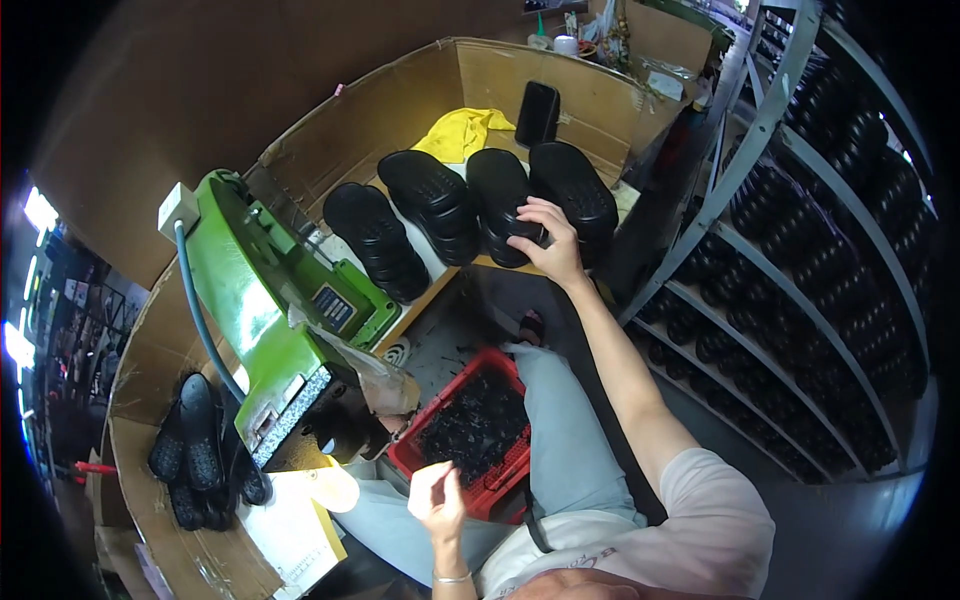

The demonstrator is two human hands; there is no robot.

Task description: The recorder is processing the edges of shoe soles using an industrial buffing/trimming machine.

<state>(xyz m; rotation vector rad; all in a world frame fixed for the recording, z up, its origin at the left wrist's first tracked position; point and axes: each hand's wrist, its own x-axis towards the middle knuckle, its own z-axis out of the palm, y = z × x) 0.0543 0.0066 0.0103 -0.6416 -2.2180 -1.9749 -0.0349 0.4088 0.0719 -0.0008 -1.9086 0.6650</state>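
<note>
Black soles (497,180) right of the machine (232,285) look light, flexible, best pinched edgewise; the right grip (555,248) gapes over them, the left grip (439,508) is curled, whether closed unclear.

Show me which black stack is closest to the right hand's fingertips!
The third stack from the left. The right hand has its thumb and fingertips over it; the other three stacks have no fingertips over them.

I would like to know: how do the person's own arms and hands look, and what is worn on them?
Both the left hand and the right hand are without gloves. A thin, light-coloured band circles the left wrist. The right arm has a short, pale sleeve; its forearm is uncovered.
</note>
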